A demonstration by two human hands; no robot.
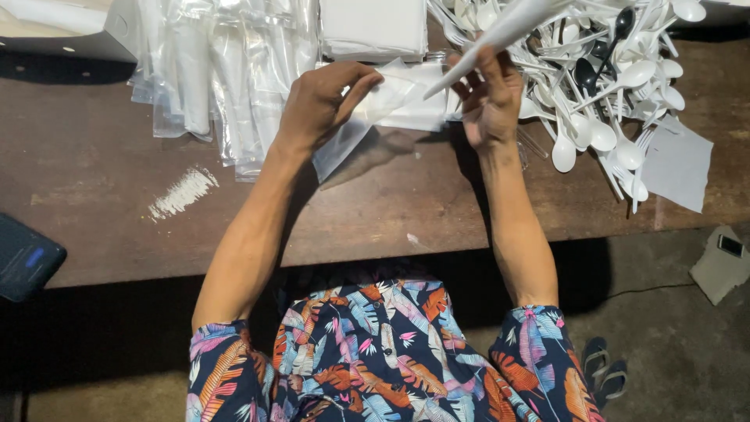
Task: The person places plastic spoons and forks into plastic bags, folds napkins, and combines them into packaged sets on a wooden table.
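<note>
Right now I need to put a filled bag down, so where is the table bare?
Bare wood lies at the near left, between the clear bag pile, the white smear and the dark phone, and between the forearms below the left hand. Crowded: the far edge and the right, under the spoon heap beside the right hand.

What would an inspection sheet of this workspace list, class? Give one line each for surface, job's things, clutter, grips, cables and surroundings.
Surface: dark brown wooden table, with a white smear.
Job's things: small clear plastic bag; white rolled napkin.
Clutter: pile of clear plastic bags; stack of white napkins; heap of white plastic spoons and forks, a few black; grey paper sheet; dark phone at the table edge.
Grips: left hand pinches the bag; right hand holds the napkin.
Cables: thin cord on the floor.
Surroundings: concrete floor; sandals.
</note>
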